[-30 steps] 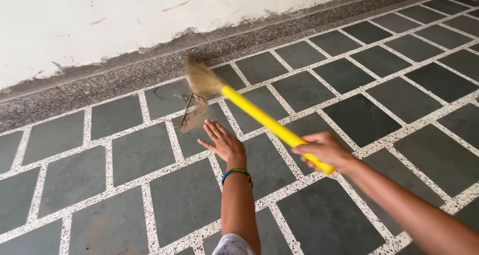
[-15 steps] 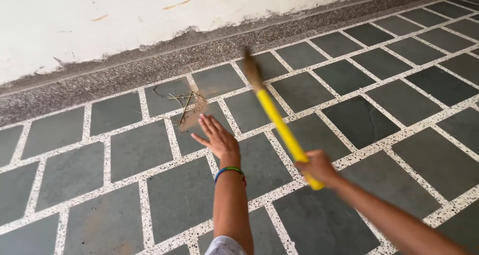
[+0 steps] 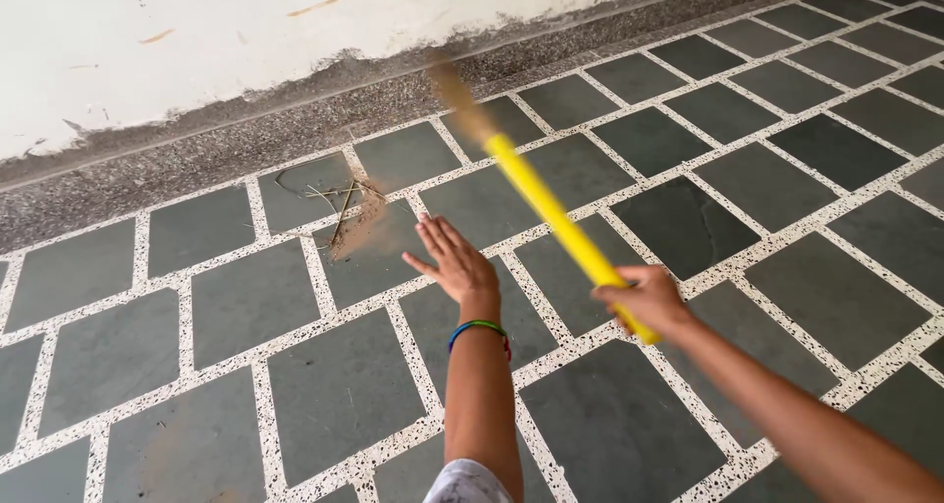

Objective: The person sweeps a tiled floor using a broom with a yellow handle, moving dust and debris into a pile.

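The right hand (image 3: 644, 296) is wrapped tight around the low end of a broom with a bright yellow plastic handle (image 3: 551, 213), fingers curled round the shaft, the butt of the handle poking out just below the fist. The handle slants up and away to the left, toward the wall, and the straw-coloured bristle head (image 3: 454, 92) at its far end is a brown blur over the speckled border strip; I'd say it is off the floor, though the smear makes that hard to be sure of.

The left hand (image 3: 454, 260) is out in front, empty, fingers spread and stretched forward, palm facing down over the tiles. It holds nothing. A green and blue bangle (image 3: 477, 328) sits round that wrist.

Just ahead of those fingertips lies a small heap of reddish-brown dust and dry grass stalks (image 3: 352, 218), sitting across a white joint between two slabs, to the left of the broom handle and apart from it.

Underfoot is a floor of dark grey-green stone tiles set in white speckled joints (image 3: 246, 296). Beyond it runs a band of grey-brown speckled terrazzo (image 3: 147, 174), and above that a white plastered wall (image 3: 197, 41), scuffed and stained along its bottom edge.
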